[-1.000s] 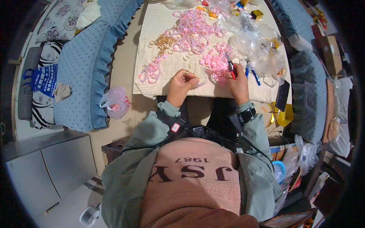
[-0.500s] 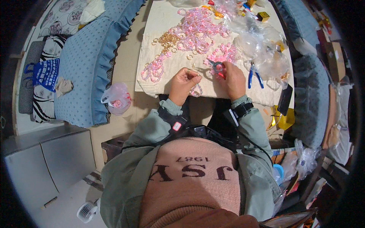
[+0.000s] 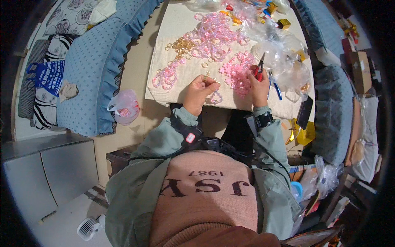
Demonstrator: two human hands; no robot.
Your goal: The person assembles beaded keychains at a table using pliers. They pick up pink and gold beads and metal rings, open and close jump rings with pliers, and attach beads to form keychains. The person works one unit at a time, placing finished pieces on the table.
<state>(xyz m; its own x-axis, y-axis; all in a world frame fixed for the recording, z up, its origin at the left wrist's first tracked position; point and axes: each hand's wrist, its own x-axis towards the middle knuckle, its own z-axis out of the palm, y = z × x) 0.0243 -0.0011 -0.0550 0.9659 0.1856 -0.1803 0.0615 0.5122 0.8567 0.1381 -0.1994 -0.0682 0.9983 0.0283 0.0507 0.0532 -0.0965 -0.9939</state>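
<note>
My left hand [image 3: 200, 94] is closed in a pinch over the table's near edge, holding a small beaded strand [image 3: 217, 98] with a gold-coloured piece at the fingertips. The strand's beads hang below my thumb. To the right, my right hand [image 3: 259, 90] grips red-handled pliers [image 3: 259, 73], their dark jaws pointing away from me. Between the hands and slightly beyond them lies a heap of pink beads [image 3: 236, 73]. Blue-handled pliers [image 3: 276, 89] rest beside my right hand, partly hidden by it. A few gold rings [image 3: 205, 65] lie beyond my left hand.
Pink beaded loops [image 3: 214, 31] are heaped farther back, next to a cluster of gold rings [image 3: 181, 47]. More beaded strands [image 3: 165, 78] lie at left. Clear plastic bags [image 3: 284, 45] cover the right side. A black phone-like slab [image 3: 305, 113] sits at the right edge.
My right hand has drawn away to the right from my left hand. The red-handled pliers have swung from pointing left to pointing away from me. My left hand keeps its pinch.
</note>
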